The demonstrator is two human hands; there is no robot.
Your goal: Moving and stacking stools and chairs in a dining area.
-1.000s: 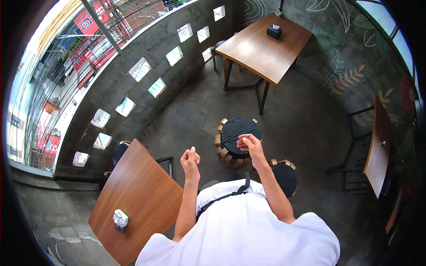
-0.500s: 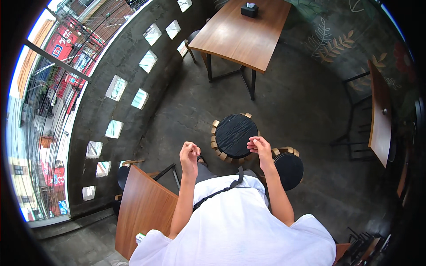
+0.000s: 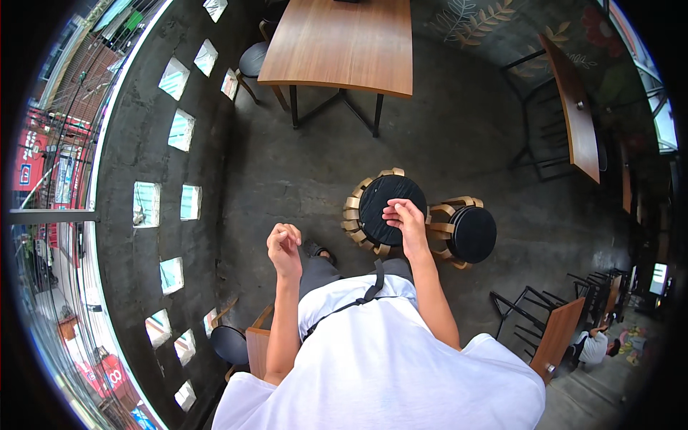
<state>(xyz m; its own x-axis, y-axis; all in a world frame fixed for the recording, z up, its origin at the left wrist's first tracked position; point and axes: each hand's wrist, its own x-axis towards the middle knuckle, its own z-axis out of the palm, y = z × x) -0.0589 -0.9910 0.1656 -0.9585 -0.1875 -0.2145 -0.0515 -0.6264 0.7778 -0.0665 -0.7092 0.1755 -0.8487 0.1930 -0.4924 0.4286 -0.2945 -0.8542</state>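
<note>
Now more of the near right table (image 3: 562, 333) shows — left hand (image 3: 285, 251) loosely curled, right hand (image 3: 406, 216) half-spread before the stool (image 3: 373, 201), both seemingly empty, so nothing is being handled

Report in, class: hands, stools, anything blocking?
Left hand curled, looks empty. Right hand half-open, looks empty. Black-topped stool partly hidden by right hand; second stool to its right.

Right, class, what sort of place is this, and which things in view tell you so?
Probably a café or small restaurant: several wooden tables are spread about the room, round black-topped stools stand near the person, and a leafy wall painting decorates the far side.
</note>
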